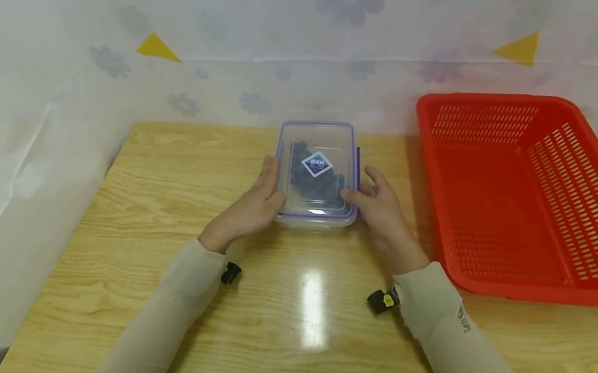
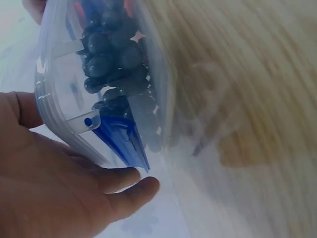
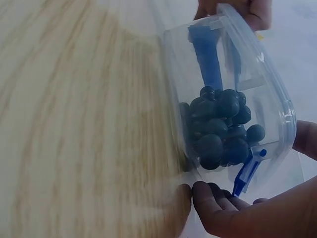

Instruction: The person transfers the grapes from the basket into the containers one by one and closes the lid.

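Note:
A clear plastic food container [image 1: 310, 205] with a blue-edged lid sits on the table, a diamond label on top. Dark round fruits [image 3: 218, 129], which look like grapes, lie in a cluster inside. My left hand [image 1: 251, 208] holds the container's left side, thumb at the lid's near corner. On the right side my right hand [image 1: 384, 215] grips it, thumb on the lid and fingers beside the edge. A blue latch [image 2: 124, 141] hangs angled outward near the left fingers in the left wrist view. Another blue latch [image 3: 245, 173] slants out by the right fingers.
To the right stands a red perforated plastic basket [image 1: 512, 204], its near-left corner close to my right forearm. Behind the wooden table [image 1: 166, 190] hangs a pale flowered sheet [image 1: 267, 27] with yellow triangles, which continues down the left side.

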`<state>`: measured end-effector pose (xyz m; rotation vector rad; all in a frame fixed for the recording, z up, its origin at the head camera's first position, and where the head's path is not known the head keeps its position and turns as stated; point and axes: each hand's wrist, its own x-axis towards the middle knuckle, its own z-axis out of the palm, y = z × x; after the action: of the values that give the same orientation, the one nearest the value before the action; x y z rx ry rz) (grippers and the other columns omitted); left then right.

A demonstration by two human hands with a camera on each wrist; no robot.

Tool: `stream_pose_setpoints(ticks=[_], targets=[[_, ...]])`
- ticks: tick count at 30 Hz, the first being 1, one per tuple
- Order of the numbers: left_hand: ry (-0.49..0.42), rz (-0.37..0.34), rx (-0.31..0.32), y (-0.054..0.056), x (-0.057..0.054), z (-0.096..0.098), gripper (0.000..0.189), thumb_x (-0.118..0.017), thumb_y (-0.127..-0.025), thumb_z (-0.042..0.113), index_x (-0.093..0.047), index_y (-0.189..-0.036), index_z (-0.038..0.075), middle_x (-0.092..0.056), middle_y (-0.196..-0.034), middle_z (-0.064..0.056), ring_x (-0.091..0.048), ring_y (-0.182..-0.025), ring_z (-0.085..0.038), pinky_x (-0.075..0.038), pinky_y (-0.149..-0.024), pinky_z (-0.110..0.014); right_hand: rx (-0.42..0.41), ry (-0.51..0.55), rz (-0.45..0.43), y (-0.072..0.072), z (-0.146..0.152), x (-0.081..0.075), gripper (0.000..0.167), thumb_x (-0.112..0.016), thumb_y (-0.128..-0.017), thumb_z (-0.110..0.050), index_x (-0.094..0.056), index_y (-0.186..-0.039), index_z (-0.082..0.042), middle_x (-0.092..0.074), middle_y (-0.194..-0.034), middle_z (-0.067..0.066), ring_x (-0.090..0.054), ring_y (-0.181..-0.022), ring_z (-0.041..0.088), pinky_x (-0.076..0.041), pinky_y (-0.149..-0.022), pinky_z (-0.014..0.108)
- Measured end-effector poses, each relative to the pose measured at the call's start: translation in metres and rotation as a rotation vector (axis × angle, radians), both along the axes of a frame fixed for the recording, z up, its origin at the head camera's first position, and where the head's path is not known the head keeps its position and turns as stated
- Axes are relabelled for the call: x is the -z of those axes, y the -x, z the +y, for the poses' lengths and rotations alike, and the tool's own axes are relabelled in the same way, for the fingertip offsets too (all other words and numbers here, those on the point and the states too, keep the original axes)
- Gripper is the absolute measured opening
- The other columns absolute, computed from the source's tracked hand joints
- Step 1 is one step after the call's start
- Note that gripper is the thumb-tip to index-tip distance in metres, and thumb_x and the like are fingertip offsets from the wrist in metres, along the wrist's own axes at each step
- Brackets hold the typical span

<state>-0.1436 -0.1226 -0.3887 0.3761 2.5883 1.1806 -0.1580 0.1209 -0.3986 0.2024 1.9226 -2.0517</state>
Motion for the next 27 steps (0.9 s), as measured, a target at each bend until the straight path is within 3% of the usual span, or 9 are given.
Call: stream_pose_setpoints(ticks=[9, 12, 16, 21, 27], targets=[[-0.016, 0.109, -0.006, 0.013, 0.003, 0.008, 0.070, -0.029, -0.102, 0.022, 0.004, -0.161, 0.004, 0.015, -0.166, -0.013, 0.014, -0.151, -0.015, 0.001, -0.121, -0.038, 0.052, -0.117, 0.120, -0.002, -0.005, -0.001, 0.079, -0.066, -0.095, 0.001, -0.025, -0.161, -0.012, -0.035, -0.156, 0.024, -0.040, -0.140, 0.038, -0.037, -0.111, 0.047], [-0.035, 0.106, -0.029, 0.017, 0.005, 0.010, 0.067, -0.030, -0.109, 0.028, 0.004, -0.161, 0.004, 0.015, -0.166, -0.013, 0.012, -0.151, -0.018, 0.001, -0.121, -0.040, 0.055, -0.187, 0.175, -0.001, -0.007, 0.000, 0.076, -0.066, -0.095, 0.000, -0.028, -0.160, -0.012, -0.035, -0.158, 0.020, -0.037, -0.142, 0.038, -0.035, -0.113, 0.049], [-0.004, 0.106, -0.034, 0.018, 0.009, 0.011, 0.078, -0.039, -0.109, 0.041, 0.007, -0.161, 0.005, 0.018, -0.166, -0.014, 0.011, -0.151, -0.024, -0.001, -0.121, -0.044, 0.047, -0.277, 0.204, -0.001, -0.007, 0.001, 0.075, -0.065, -0.096, -0.005, -0.027, -0.161, -0.013, -0.031, -0.162, 0.014, -0.031, -0.145, 0.037, -0.028, -0.116, 0.050], [0.053, 0.117, -0.022, 0.019, 0.012, 0.011, 0.085, -0.041, -0.107, 0.048, 0.010, -0.161, 0.006, 0.019, -0.165, -0.012, 0.011, -0.151, -0.026, -0.003, -0.120, -0.047, 0.053, -0.285, 0.244, 0.000, -0.008, 0.000, 0.076, -0.063, -0.096, -0.002, -0.025, -0.162, -0.012, -0.028, -0.163, 0.014, -0.031, -0.146, 0.037, -0.025, -0.117, 0.048], [0.059, 0.123, -0.017, 0.020, 0.013, 0.011, 0.086, -0.041, -0.107, 0.049, 0.011, -0.160, 0.006, 0.020, -0.165, -0.013, 0.012, -0.151, -0.025, -0.003, -0.120, -0.049, 0.026, -0.288, 0.316, 0.000, -0.012, -0.002, 0.074, -0.057, -0.096, 0.003, -0.026, -0.161, -0.011, -0.026, -0.164, 0.012, -0.026, -0.148, 0.035, -0.022, -0.118, 0.048]])
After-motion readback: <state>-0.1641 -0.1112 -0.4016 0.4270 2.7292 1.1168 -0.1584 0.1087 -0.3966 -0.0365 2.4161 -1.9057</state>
